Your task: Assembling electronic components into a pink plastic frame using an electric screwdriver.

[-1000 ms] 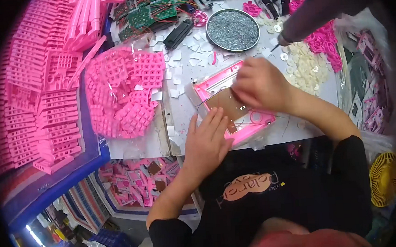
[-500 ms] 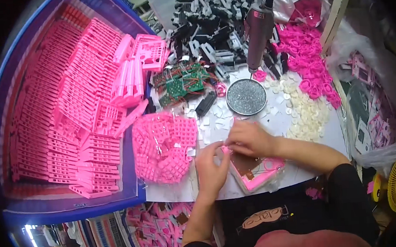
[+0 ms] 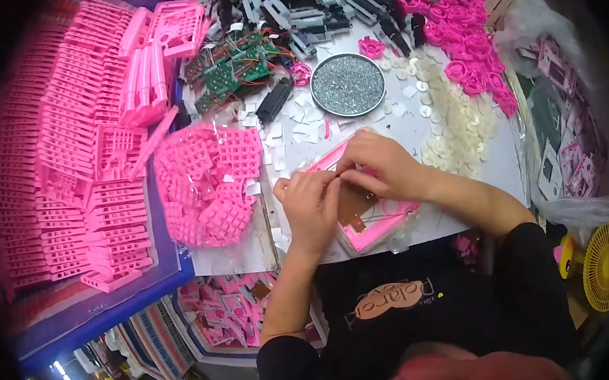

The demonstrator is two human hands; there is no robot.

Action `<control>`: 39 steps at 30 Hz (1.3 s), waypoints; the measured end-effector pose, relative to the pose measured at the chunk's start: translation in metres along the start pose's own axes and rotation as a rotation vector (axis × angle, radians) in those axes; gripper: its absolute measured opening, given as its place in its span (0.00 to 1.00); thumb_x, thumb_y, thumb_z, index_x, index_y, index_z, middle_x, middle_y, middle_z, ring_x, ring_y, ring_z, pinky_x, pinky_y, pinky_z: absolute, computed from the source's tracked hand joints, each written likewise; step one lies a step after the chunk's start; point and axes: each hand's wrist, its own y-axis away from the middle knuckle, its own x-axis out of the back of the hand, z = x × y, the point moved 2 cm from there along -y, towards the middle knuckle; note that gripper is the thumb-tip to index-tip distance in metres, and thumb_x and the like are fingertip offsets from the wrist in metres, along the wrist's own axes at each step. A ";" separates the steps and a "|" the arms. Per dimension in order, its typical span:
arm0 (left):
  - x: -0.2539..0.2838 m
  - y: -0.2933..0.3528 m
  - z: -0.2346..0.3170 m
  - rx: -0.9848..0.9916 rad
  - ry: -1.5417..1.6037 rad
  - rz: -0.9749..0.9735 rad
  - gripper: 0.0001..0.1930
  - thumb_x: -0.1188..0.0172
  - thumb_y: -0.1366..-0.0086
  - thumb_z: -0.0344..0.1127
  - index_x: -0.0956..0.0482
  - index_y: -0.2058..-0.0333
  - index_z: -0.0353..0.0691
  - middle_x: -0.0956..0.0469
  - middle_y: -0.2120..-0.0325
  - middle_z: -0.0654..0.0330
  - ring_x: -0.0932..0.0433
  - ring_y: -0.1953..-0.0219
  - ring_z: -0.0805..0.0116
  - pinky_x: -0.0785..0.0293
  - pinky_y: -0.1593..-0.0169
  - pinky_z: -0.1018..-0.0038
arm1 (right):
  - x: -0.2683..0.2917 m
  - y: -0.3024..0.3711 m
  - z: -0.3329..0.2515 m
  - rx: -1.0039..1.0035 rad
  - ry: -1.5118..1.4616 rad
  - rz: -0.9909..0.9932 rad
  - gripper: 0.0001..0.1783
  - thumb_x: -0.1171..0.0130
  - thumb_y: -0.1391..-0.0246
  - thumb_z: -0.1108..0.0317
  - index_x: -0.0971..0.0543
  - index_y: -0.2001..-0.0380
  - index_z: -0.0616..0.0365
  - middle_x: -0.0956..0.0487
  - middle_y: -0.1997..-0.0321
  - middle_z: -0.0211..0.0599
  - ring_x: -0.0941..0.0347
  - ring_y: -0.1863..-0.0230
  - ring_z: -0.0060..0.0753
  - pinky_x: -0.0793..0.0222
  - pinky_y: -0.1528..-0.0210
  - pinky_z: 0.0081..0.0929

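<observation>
A pink plastic casing [image 3: 371, 236] lies near the table's front edge, with a brown circuit board [image 3: 359, 207] and thin wires inside it. Over its left side, my left hand [image 3: 308, 207] is closed in a pinch. My right hand [image 3: 382, 162] comes in from the right, also pinched, its fingertips meeting those of the left above the board. Whatever sits between the fingertips is too small and hidden to name. Just beyond the hands stands a round tin [image 3: 348, 84] full of small silvery screws.
To the left, a blue-rimmed crate [image 3: 108, 313] holds stacked pink casings [image 3: 89, 134]. Beside it lies a bag of pink keypads [image 3: 212, 182]. Green circuit boards [image 3: 233, 71], black-and-white parts [image 3: 299, 14], pink rings [image 3: 456, 38] and whitish discs [image 3: 455, 116] cover the far side. A yellow fan [image 3: 606, 268] stands right.
The view has shifted, so the table contents appear higher and further left, and the electric screwdriver has mostly left the picture. My hands stay pinched together over the casing, now above its board.
</observation>
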 end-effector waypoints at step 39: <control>-0.002 0.005 -0.009 -0.264 -0.009 -0.094 0.10 0.30 0.44 0.31 0.18 0.62 0.46 0.17 0.67 0.68 0.23 0.66 0.67 0.43 0.48 0.60 | 0.023 -0.007 0.007 -0.303 -0.248 -0.470 0.07 0.32 0.44 0.71 0.19 0.66 0.61 0.23 0.70 0.33 0.27 0.71 0.27 0.33 0.68 0.26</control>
